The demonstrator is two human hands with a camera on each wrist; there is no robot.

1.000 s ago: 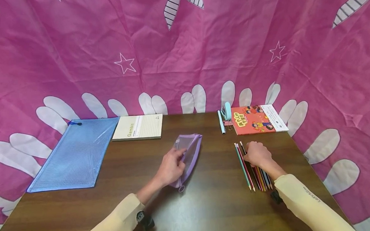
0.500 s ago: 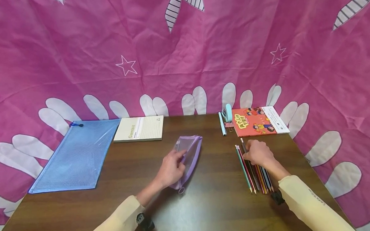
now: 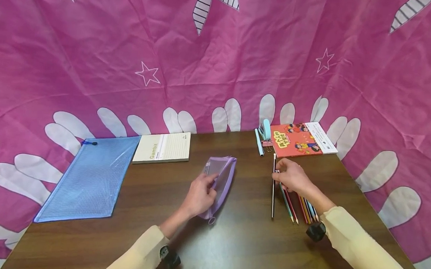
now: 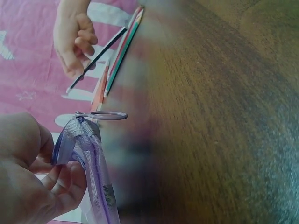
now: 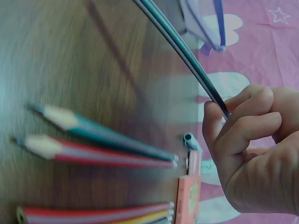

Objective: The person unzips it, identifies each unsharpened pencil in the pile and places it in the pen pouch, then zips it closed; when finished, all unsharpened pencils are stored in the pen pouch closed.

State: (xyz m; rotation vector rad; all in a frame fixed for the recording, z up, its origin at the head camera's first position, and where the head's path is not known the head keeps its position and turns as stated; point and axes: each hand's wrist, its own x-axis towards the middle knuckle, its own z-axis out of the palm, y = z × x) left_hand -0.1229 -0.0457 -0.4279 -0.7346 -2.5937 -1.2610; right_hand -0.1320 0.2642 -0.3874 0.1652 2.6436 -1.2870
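My left hand [image 3: 197, 196] grips the near side of a purple mesh zip pouch [image 3: 223, 183] at the table's middle. In the left wrist view its thumb and fingers pinch the purple edge, close to the zip's ring pull [image 4: 110, 115]. A dark striped pencil [image 5: 175, 44] is pinched near one end between thumb and fingers of my right hand [image 3: 291, 177], raised over the table. Below that hand lie a green pencil [image 5: 112, 137] and a red pencil [image 5: 98, 154], side by side. Several more pencils [image 3: 307, 210] lie just right of them, partly under the wrist.
At the back right are a red picture book [image 3: 296, 140], a light blue stapler [image 3: 265, 129], a pink binder clip [image 3: 267, 143] and a light blue pen [image 3: 259, 142]. A notepad [image 3: 162, 148] and a blue mesh zip bag [image 3: 90, 181] lie at the left.
My right hand has picked the dark pencil out from among the others and carried it left, up off the table. The left hand stays at the pouch.
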